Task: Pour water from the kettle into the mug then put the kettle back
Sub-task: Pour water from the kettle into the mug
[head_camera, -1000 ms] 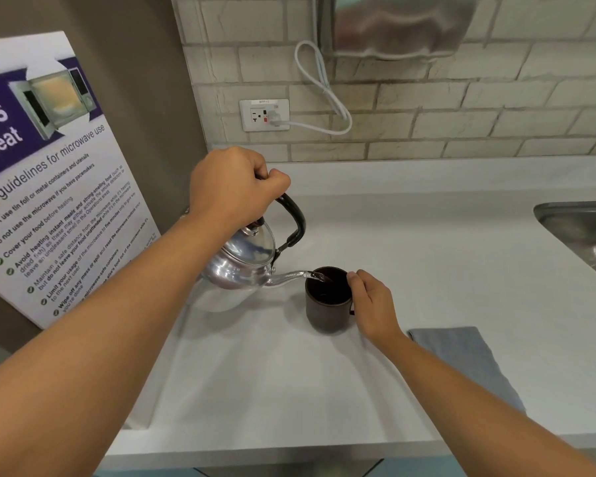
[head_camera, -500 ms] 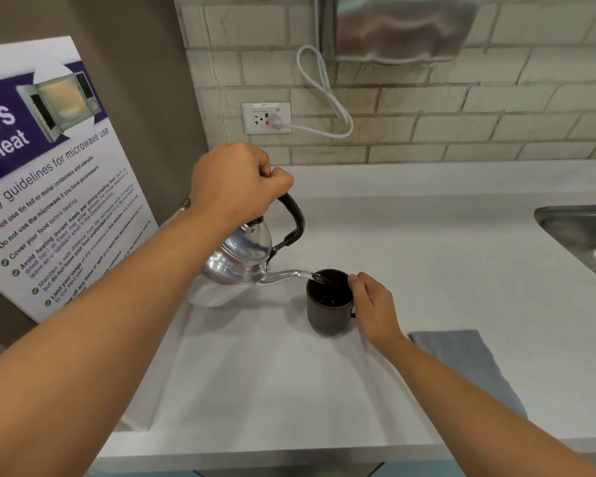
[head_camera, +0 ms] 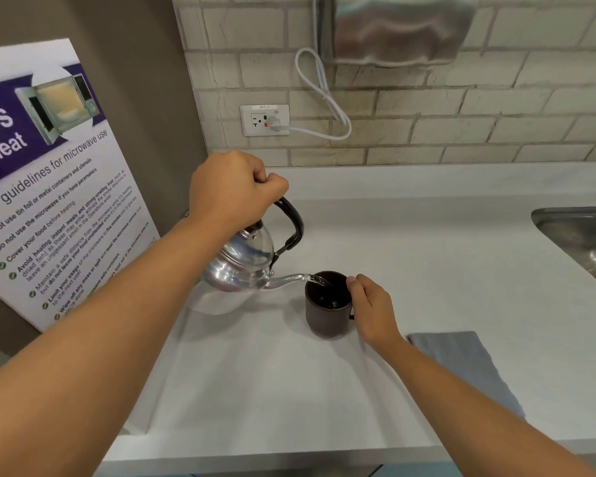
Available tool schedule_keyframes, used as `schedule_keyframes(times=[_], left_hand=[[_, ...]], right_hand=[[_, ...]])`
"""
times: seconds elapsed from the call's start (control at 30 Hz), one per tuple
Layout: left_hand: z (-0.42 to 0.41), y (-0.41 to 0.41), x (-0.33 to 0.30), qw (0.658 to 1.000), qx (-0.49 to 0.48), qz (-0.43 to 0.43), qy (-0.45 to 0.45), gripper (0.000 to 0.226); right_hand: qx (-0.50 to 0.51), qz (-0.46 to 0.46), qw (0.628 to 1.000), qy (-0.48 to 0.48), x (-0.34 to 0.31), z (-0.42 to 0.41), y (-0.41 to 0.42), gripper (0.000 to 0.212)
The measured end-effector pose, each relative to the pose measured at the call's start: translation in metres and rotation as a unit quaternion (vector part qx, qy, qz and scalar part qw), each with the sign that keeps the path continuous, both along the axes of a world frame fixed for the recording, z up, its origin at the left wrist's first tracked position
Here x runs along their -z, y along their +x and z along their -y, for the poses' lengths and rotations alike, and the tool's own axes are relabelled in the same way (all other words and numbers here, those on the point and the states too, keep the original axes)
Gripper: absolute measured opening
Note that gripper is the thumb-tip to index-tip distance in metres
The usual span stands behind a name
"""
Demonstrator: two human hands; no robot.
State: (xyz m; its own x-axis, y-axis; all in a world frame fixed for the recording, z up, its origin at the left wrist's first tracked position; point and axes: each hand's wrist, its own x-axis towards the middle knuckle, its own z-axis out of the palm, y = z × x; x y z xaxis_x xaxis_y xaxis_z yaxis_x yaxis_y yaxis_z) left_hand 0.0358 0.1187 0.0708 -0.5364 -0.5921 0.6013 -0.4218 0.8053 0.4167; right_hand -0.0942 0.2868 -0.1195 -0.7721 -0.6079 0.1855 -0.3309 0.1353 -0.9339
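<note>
Pouring kettle (head_camera: 236,270) (handle in left fingers (head_camera: 272,187)) beside mug (head_camera: 327,306).

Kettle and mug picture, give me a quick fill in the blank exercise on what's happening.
1. The left hand holds the kettle by its black ____.
2. The kettle's spout pours water into the dark ____.
3. The right hand steadies the mug on the ____.
4. A folded grey cloth lies to the mug's ____.

Missing: handle; mug; counter; right

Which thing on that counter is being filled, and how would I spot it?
Start at the white wall socket and drop to the pale countertop. There stands the dark brown cylindrical mug, under the shiny steel kettle spout: the only dark, open-topped vessel.
</note>
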Motion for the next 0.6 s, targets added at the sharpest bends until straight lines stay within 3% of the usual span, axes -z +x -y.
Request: schedule_keyframes(times=[0.6], left_hand=[[0.028,0.007,0.021,0.978,0.011,-0.128,0.163,0.038]], right_hand=[[-0.014,0.005,1.0,-0.005,0.0,-0.002,-0.001,0.04]])
